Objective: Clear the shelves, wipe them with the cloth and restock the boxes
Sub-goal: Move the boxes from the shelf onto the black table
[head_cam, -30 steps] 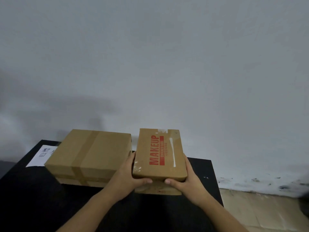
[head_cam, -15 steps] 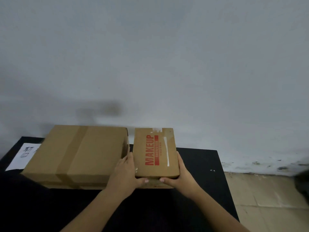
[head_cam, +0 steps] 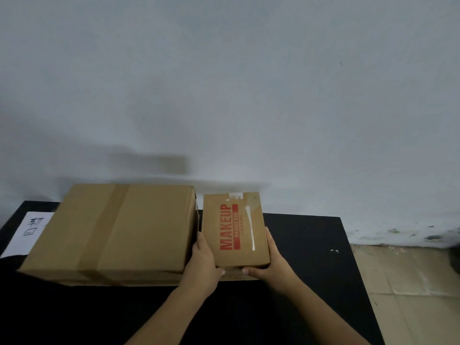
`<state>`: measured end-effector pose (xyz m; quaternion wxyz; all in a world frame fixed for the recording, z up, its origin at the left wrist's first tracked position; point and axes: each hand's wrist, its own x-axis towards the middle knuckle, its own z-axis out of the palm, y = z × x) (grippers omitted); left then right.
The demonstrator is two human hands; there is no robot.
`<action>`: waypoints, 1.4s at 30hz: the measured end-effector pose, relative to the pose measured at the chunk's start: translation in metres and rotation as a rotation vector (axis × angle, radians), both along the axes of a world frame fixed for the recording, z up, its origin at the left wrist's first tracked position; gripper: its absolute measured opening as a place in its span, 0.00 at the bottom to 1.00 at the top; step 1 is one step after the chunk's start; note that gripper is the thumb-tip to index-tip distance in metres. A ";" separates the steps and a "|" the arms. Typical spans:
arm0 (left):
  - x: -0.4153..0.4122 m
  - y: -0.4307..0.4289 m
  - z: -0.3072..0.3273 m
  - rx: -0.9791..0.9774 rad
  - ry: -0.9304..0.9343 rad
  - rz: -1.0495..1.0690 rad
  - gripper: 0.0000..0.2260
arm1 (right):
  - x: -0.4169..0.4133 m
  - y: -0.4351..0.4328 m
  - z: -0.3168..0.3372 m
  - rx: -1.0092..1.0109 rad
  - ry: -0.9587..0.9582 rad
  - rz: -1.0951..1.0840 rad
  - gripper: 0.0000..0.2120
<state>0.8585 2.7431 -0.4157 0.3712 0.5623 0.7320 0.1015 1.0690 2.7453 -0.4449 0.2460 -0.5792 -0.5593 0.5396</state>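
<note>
MAKEUP box [head_cam: 239, 232] is held lengthwise at the back of the black surface [head_cam: 298, 245], close to the wall [head_cam: 249, 95] and just beside the large taped box [head_cam: 119, 232]; a thin dark gap is seen between the two. Left hand [head_cam: 202, 265] is clamped on its left side and right hand [head_cam: 273, 262] on its right, fingers [head_cam: 270, 239] laid flat along the sides, thumbs hooked round the near edge. Whether the box is fully set down cannot be told; a paler cardboard strip is seen under its near edge, and it cannot be judged whether that is another carton or the box's own front. The step is judged to be placement next to the large box. Best done by lowering it level and square to the neighbour. The left hand is wedged between the two cartons, so it should be drawn back toward the body before the gap is closed. Noted around: a handwritten paper sheet [head_cam: 27, 232] partly under the large box at far left, tiled floor [head_cam: 410, 282] beyond the right edge. No cloth is seen.
</note>
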 end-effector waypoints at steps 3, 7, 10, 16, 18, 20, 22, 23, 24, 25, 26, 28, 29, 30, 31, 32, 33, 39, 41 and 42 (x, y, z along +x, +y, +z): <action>-0.003 -0.001 -0.012 -0.029 -0.015 0.016 0.52 | -0.004 0.000 -0.012 -0.057 -0.004 0.001 0.62; -0.002 -0.001 -0.019 0.001 0.014 0.005 0.51 | -0.007 0.003 -0.018 -0.105 -0.008 0.004 0.66; 0.002 0.001 -0.021 0.031 0.078 -0.003 0.51 | -0.007 0.005 -0.023 -0.122 -0.017 0.013 0.67; 0.000 0.001 -0.023 0.038 0.136 -0.026 0.51 | -0.005 0.009 -0.021 -0.123 -0.066 0.061 0.64; -0.002 0.000 -0.019 0.026 0.134 -0.036 0.51 | -0.002 0.008 -0.014 -0.137 -0.106 0.065 0.66; -0.004 -0.003 -0.012 0.037 0.131 -0.054 0.50 | 0.002 0.007 -0.005 -0.149 -0.172 0.051 0.68; -0.005 -0.006 -0.002 0.088 0.146 -0.100 0.47 | 0.007 0.005 0.006 -0.147 -0.229 0.041 0.66; -0.005 -0.009 0.005 0.116 0.162 -0.128 0.45 | 0.010 0.004 0.011 -0.127 -0.255 0.048 0.64; -0.005 -0.011 0.012 0.146 0.179 -0.150 0.43 | 0.013 0.003 0.017 -0.099 -0.282 0.059 0.63; -0.006 -0.014 0.020 0.183 0.193 -0.165 0.41 | 0.016 0.002 0.024 -0.068 -0.314 0.073 0.60; -0.006 -0.016 0.028 0.219 0.203 -0.183 0.39 | 0.017 0.000 0.031 -0.036 -0.344 0.090 0.58; -0.008 -0.021 0.047 0.279 0.218 -0.225 0.33 | 0.018 -0.003 0.047 0.028 -0.397 0.115 0.53; -0.010 -0.023 0.057 0.298 0.221 -0.242 0.30 | 0.018 -0.004 0.057 0.061 -0.427 0.129 0.49; -0.012 -0.026 0.068 0.317 0.220 -0.248 0.27 | 0.017 -0.006 0.068 0.096 -0.457 0.146 0.46; -0.016 -0.028 0.079 0.332 0.225 -0.248 0.24 | 0.016 -0.008 0.078 0.129 -0.484 0.166 0.42; -0.020 -0.030 0.089 0.348 0.236 -0.243 0.23 | 0.015 -0.009 0.089 0.163 -0.504 0.188 0.40; -0.025 -0.032 0.099 0.360 0.257 -0.237 0.22 | 0.014 -0.011 0.098 0.195 -0.521 0.208 0.38; -0.064 -0.056 0.152 0.319 0.346 -0.120 0.25 | -0.001 -0.018 0.152 0.399 -0.550 0.302 0.32; -0.080 -0.070 0.164 0.320 0.356 -0.066 0.26 | -0.011 -0.018 0.167 0.453 -0.539 0.333 0.29; -0.088 -0.078 0.170 0.328 0.376 -0.036 0.27 | -0.017 -0.017 0.172 0.471 -0.529 0.344 0.28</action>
